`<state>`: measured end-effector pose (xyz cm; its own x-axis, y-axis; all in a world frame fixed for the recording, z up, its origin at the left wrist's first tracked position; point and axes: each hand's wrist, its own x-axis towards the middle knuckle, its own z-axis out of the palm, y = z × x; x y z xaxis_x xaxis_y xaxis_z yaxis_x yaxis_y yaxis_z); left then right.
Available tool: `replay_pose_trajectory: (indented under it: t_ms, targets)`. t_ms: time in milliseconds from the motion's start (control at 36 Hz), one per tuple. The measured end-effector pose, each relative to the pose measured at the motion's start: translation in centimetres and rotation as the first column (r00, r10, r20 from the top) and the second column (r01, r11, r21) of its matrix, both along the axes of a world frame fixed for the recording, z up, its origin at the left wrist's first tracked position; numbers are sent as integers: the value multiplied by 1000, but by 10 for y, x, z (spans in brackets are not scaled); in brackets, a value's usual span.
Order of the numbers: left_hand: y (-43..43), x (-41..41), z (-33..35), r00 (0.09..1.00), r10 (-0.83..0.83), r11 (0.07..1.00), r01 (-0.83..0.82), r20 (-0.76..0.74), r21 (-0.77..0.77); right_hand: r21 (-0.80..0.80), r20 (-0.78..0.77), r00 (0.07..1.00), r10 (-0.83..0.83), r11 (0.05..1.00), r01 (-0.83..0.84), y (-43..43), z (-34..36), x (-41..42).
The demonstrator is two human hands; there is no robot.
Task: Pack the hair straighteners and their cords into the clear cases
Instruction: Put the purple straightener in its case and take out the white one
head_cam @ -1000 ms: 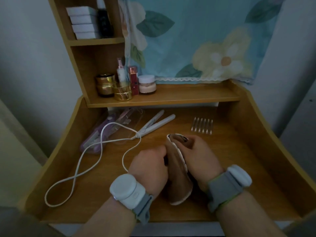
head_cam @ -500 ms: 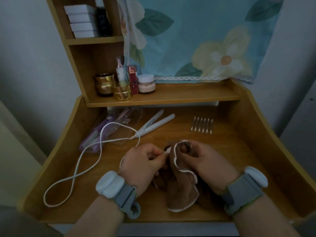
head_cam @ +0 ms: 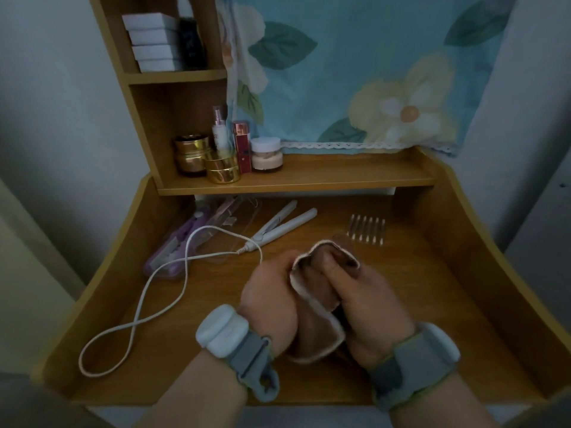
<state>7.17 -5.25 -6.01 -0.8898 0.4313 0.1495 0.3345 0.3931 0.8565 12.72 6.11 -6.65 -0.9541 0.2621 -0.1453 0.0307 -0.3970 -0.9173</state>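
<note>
**Both hands on the brown cloth, straighteners waiting behind**

I hold a brown cloth (head_cam: 312,313) with a pale trim between my 2 hands, low over the front middle of the wooden desk (head_cam: 432,304). My left hand (head_cam: 268,301) is curled against the cloth's left side, fingers wrapped round its edge near the top. My right hand (head_cam: 367,301) grips it from the right, the thumb (head_cam: 335,273) pressed into the folds while the fingers close behind the fabric. The cloth's lower end hangs down between my wrists, and its upper rim stands open like a small pouch.

The white hair straightener (head_cam: 285,227) lies on the desk behind my hands, its 2 arms slightly apart and pointing to the back right. Its white cord (head_cam: 145,304) runs from the near end, loops to the left and crosses itself in a figure of 8 toward the front left of the desk. Neither hand touches the straightener or the cord.

Further left, a purple hair straightener (head_cam: 179,245) sits inside a clear case (head_cam: 216,239) at the back left, under the shelf (head_cam: 309,180). The white cord passes over that case.

A row of cotton swabs (head_cam: 367,230) lies to the back right, just beyond the cloth. On the shelf stand gold jars (head_cam: 205,160), a small bottle and a white-lidded jar (head_cam: 266,154).
</note>
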Motion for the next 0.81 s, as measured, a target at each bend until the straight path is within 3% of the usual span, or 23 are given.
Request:
replay_pose_trajectory:
  t_ms: [83,139,333,472,583,806]
  targets:
    - [-1,1,-2,999,-31,999,30,-18,-23,93,20,999,-43,995,41,-7,-1,-2]
    - [-4,-1,-2,997,-25,1000,27,75,-17,217,27,995,-97,972,89,-5,-5,-5]
    - [-11,-7,-1,994,16,991,-1,109,-137,656,15,988,-152,748,105,-7,-9,-8]
    - [-10,-4,-3,994,8,990,8,109,-144,614,156,980,-121,789,0,-3,-14,-13]
    - [-10,-1,-5,990,11,996,1,139,-89,547,153,984,-90,837,-8,2,-17,-14]
    - [-13,0,-8,950,-17,997,-8,311,80,719,69,976,-204,689,93,1,-9,-15]
